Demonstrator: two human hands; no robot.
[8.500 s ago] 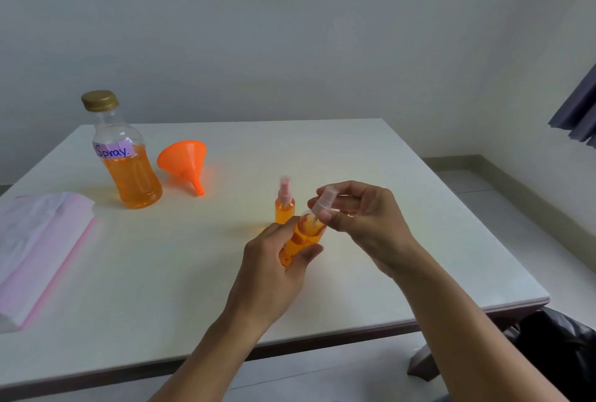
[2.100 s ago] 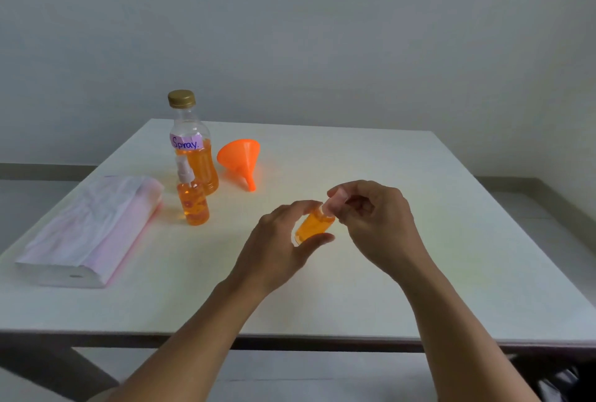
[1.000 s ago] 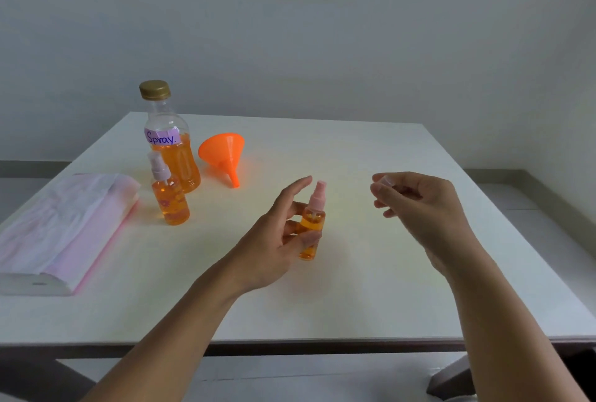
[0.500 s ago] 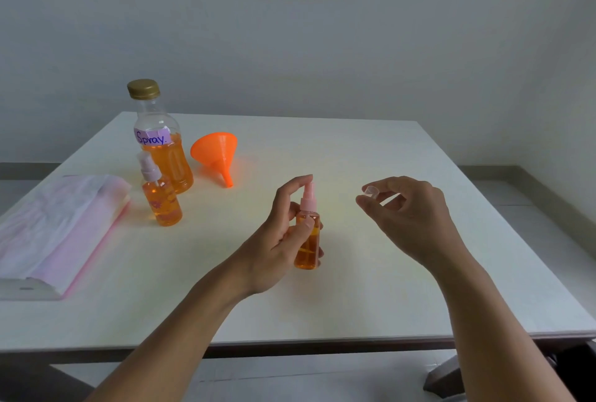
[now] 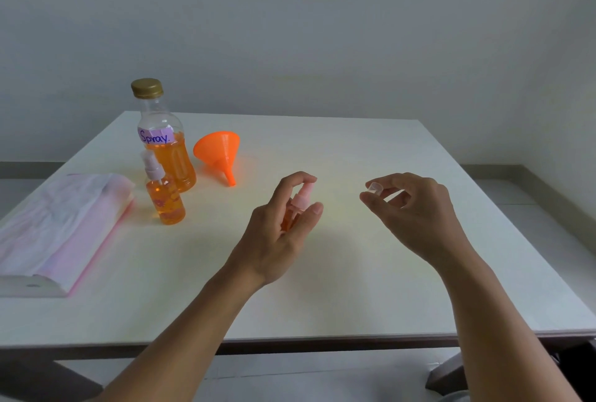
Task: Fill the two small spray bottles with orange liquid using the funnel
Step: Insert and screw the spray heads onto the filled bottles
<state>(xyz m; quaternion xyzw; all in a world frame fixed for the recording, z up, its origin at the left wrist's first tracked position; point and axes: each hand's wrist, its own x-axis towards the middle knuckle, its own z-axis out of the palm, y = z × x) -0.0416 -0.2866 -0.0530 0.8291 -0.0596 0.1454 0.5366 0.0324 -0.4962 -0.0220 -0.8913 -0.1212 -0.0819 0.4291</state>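
Small orange-filled spray bottle with a pink pump top (image 5: 299, 204) sits inside the left hand (image 5: 280, 233), whose fingers are wrapped round it, forefinger resting on the pump; most of its body is hidden behind the palm, so I can't tell whether its base touches the white counter (image 5: 322, 288). Well to the right, the right hand (image 5: 416, 211) pinches a small clear plastic cap (image 5: 376, 189) between thumb and fingertips, faint against the counter. A second small orange spray bottle with a clear cap (image 5: 163, 197) stands upright at the left, just in front of the large clear bottle labelled "Spray" with a gold lid (image 5: 166, 146). Beside that lies the orange plastic funnel (image 5: 220, 153), tipped on its side. A pink-and-white plastic-wrapped pack (image 5: 54, 230) is cut off by the left edge.
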